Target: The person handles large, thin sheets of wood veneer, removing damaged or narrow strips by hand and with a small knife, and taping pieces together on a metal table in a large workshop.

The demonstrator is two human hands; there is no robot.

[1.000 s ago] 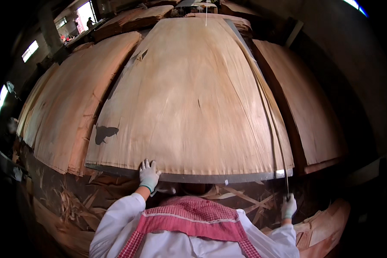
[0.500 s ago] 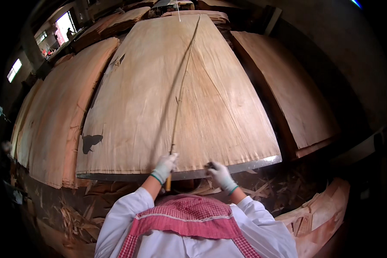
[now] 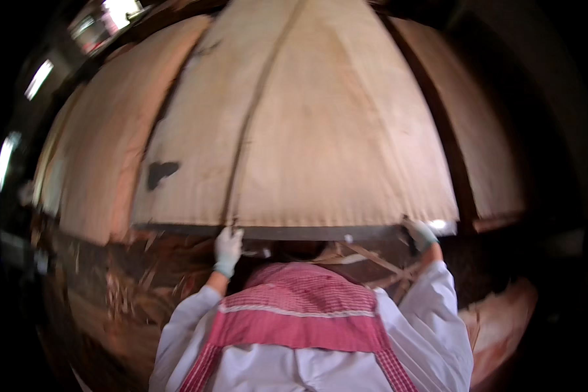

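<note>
Veneer sheet (image 3: 333, 130) lies spread on the grey-edged desk (image 3: 300, 233), between the left stack (image 3: 121, 130) and the right stack (image 3: 480, 157). Left hand (image 3: 228, 248), at the near edge, left part: grip narrow, apparently closed round the near end of the thin rod (image 3: 243, 140); blur leaves the exact hold unclear. Right hand (image 3: 421, 235), at the near edge, right part: fingers touch or nearly touch the border, with something dark at the tips. Whether that grip holds anything, cannot tell.

Risks, as judged. (1) Tearing: the sheet looks thin, and a dark patch (image 3: 161, 173) near its left side is probably a hole; uneven pull at the near edge could start a split there. (2) Scoring or creasing: the rod could skid sideways if only its near end is steadied, since no hand is at its far part. (3) Footing: wood scraps (image 3: 121, 287) litter the near floor; a step onto them could jolt both hands.

Orientation: the sheet's long axis appears to run near to far, its near edge left to right. The rod points from the near left toward the far side, leaning right; its long axis is slightly oblique to the sheet's.
</note>
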